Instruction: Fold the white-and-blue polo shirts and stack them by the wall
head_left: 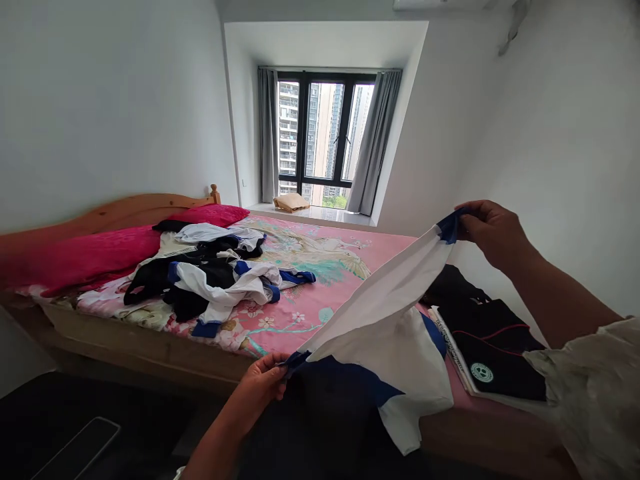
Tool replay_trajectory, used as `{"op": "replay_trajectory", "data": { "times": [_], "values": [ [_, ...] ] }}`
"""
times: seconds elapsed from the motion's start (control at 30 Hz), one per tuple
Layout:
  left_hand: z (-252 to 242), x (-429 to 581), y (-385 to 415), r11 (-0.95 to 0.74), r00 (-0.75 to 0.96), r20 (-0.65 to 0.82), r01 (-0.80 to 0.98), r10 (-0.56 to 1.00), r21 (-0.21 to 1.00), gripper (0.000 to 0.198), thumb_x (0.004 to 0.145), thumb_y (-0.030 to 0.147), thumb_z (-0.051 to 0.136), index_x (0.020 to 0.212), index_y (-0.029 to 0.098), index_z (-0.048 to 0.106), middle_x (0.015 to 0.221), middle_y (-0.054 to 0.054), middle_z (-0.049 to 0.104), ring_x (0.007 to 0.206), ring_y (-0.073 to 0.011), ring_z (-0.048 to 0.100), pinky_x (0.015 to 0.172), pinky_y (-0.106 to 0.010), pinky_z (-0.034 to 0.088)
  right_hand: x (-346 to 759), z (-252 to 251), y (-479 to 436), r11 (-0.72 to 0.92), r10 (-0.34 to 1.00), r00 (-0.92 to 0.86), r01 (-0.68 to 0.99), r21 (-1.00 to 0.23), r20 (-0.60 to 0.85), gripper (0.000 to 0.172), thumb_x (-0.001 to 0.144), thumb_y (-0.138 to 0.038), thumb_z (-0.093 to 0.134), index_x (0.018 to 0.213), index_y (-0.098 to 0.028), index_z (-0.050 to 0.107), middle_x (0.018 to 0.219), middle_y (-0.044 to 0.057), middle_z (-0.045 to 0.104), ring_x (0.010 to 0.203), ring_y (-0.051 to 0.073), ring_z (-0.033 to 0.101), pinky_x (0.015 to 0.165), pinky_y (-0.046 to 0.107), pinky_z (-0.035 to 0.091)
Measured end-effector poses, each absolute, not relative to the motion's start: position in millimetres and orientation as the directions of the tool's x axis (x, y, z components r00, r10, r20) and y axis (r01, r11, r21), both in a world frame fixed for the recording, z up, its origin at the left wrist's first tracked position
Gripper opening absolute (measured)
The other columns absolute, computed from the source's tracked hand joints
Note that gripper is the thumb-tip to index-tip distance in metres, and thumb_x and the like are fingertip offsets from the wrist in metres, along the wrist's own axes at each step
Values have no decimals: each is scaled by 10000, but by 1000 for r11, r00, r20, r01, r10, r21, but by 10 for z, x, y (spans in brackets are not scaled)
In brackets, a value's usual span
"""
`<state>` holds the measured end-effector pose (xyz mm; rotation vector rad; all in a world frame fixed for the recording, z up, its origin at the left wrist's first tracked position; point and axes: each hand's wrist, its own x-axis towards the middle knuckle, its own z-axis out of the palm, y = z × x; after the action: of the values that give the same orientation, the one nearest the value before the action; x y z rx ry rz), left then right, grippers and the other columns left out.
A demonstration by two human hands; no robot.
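A white shirt with blue trim [395, 313] hangs stretched in the air over the foot of the bed. My left hand [263, 383] pinches its lower blue edge near the bed's front corner. Higher up at the right, my right hand [493, 230] is closed on the other blue edge. The rest of the shirt droops below the stretched edge. Under my right arm a stack of folded dark clothes [493, 353] lies on the bed, the top one black with a round green badge.
A heap of unfolded black, white and blue clothes [215, 273] lies on the pink flowered bedsheet [305, 300]. Pink pillows [95, 257] rest against the wooden headboard at left. A window with grey curtains [323, 137] is behind, a white wall at right. The floor is dark.
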<state>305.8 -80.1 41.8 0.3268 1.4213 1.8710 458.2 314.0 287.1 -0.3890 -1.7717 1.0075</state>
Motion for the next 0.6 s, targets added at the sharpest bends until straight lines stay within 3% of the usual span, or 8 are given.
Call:
{"op": "replay_trajectory", "data": {
  "times": [0.1, 0.23, 0.37, 0.5, 0.6],
  "values": [
    [576, 3138, -876, -164, -694, -176, -394, 698, 904, 435, 520, 332, 818, 912, 179, 708, 607, 12, 602, 511, -72, 475, 540, -219, 413, 4778, 2984, 3149, 607, 661, -411, -198, -770, 627, 246, 731, -52, 577, 944, -165, 624, 796, 6, 623, 658, 92, 634, 676, 251, 581],
    [663, 3227, -816, -159, -769, -61, -209, 637, 965, 511, 479, 369, 818, 943, 181, 716, 780, -37, 687, 593, -118, 526, 598, -253, 446, 4955, 3070, 3220, 631, 634, -428, -197, -751, 644, 273, 712, -61, 617, 960, -173, 637, 810, 15, 642, 691, 118, 658, 728, 281, 584],
    [802, 3177, -703, -98, -851, -85, -158, 519, 983, 397, 505, 492, 780, 720, 170, 692, 550, 22, 595, 476, -95, 473, 487, -231, 399, 5043, 3172, 3267, 621, 648, -421, -190, -760, 635, 143, 764, -102, 630, 900, -137, 654, 808, 43, 671, 671, 128, 666, 733, 296, 588],
    [1366, 2910, -772, -129, -925, -20, -74, 379, 989, 424, 429, 489, 807, 653, 162, 656, 484, 41, 554, 441, -93, 486, 430, -210, 400, 5198, 3464, 3276, 597, 684, -385, -193, -779, 620, 90, 799, -82, 610, 872, -121, 645, 740, 48, 670, 632, 132, 654, 716, 348, 586],
    [2010, 2690, -950, -183, -951, 155, 108, 268, 977, 442, 414, 449, 815, 705, 159, 653, 508, 34, 582, 478, -110, 525, 447, -212, 448, 5439, 3725, 3261, 648, 639, -344, -241, -723, 688, 102, 818, -140, 612, 917, -134, 637, 673, 22, 638, 554, 104, 604, 632, 321, 562]
  ]
}}
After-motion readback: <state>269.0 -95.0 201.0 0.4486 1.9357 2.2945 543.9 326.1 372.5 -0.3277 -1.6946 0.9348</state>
